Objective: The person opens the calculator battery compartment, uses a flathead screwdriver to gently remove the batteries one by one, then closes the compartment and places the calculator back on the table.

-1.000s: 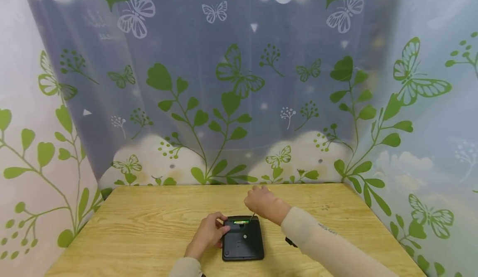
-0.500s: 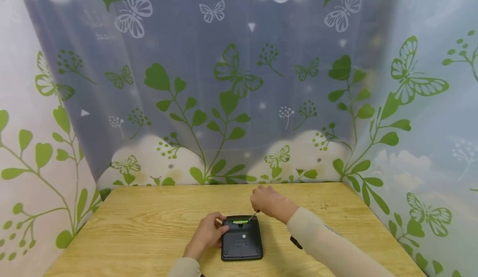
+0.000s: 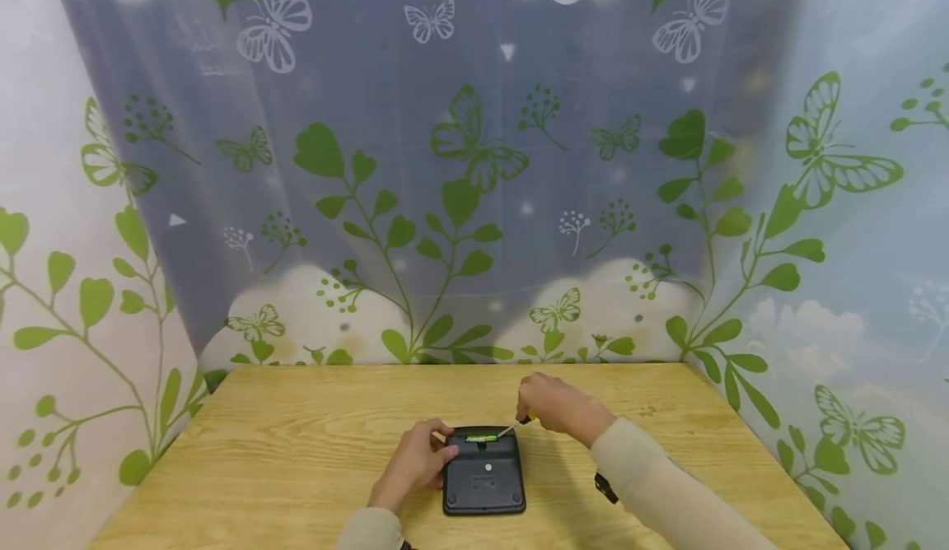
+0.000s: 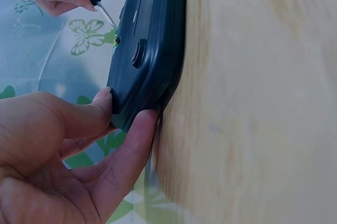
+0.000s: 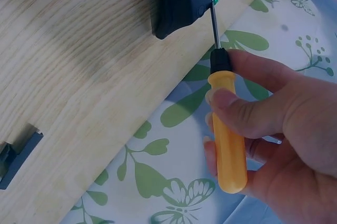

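A flat black device [image 3: 484, 488] lies on the table with its underside up and its battery slot open. Inside the slot shows one green battery [image 3: 482, 439]. My left hand [image 3: 415, 463] pinches the device's left edge, the thumb on the upper face and a finger against the side in the left wrist view. A screwdriver [image 5: 229, 134] with a yellow handle and black collar is gripped in my right hand [image 5: 287, 113]. Its metal shaft slants down to the battery's right end, where the tip meets or nearly meets it; exact contact is too small to tell.
The wooden table [image 3: 311, 435] runs back to a patterned curtain [image 3: 385, 204] close behind its far edge. In the right wrist view a small dark piece [image 5: 20, 161] appears at the left, its kind unclear.
My right hand has moved to the right and slightly lower, so the screwdriver leans more and shows more of its shaft. The left hand and the device stay in place.
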Demonstrator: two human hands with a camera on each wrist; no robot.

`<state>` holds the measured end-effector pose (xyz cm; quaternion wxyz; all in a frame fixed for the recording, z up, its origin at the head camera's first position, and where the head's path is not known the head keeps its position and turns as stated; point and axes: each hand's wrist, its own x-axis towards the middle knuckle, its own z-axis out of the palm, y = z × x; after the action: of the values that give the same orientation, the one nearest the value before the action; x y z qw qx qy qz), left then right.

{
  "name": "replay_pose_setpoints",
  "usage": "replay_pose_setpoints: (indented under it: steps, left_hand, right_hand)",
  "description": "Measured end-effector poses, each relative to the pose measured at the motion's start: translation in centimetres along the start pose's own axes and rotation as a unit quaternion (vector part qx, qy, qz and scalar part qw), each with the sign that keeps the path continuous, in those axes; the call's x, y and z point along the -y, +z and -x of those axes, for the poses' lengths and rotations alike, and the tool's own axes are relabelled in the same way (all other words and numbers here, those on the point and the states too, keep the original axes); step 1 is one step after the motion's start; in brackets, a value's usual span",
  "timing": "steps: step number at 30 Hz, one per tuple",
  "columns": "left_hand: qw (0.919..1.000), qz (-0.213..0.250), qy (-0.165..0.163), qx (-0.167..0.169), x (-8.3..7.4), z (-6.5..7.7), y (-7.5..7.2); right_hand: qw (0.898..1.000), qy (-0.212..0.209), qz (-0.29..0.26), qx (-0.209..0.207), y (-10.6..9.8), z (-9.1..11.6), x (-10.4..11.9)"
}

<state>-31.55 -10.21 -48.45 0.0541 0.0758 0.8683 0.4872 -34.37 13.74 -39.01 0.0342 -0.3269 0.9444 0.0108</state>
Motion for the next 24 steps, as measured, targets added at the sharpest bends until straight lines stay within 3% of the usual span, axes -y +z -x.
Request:
replay_pose_setpoints:
  steps: [24]
  left_hand:
    - [1.0,-0.003,0.0,-0.006,-0.12,0.2,-0.11]
  right_hand:
    - [0.999,0.0,-0.039,-0.004,0.67,-0.05,-0.7]
